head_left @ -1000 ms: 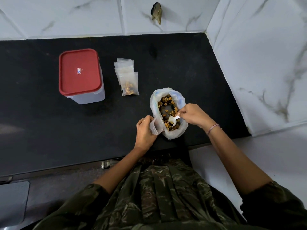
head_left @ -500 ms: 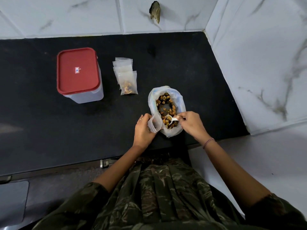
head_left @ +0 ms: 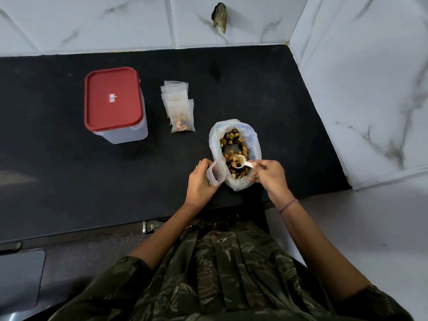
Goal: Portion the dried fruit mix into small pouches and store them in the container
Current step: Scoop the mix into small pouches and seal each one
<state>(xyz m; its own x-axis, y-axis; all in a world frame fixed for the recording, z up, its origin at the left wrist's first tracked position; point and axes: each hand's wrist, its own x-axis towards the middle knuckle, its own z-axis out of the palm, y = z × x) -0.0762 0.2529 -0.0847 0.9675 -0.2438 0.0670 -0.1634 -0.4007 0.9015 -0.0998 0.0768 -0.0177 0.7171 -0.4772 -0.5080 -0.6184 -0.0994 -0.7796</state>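
Observation:
A white plastic bag point(head_left: 254, 142) of dried fruit mix point(head_left: 234, 137) stands open near the black counter's front edge. My right hand point(head_left: 269, 177) grips a small white scoop point(head_left: 240, 162) loaded with fruit, held over the bag. My left hand point(head_left: 200, 181) holds a small clear pouch point(head_left: 216, 173) open at the bag's left rim; the pouch looks empty. Further back lies a filled pouch point(head_left: 181, 118) on top of a few empty ones point(head_left: 174, 89). A clear container with a red lid point(head_left: 113, 98), closed, stands at the left.
The black counter point(head_left: 69, 181) ends at a white marble wall on the right point(head_left: 370, 89) and a tiled wall behind. A dark hole point(head_left: 220, 17) marks the back tiles. A metal latch point(head_left: 148, 227) sits under the counter's front edge.
My right hand has drawn back toward me and lifted the scoop, now loaded with fruit, out of the mix. My left hand keeps the pouch open beside the bag.

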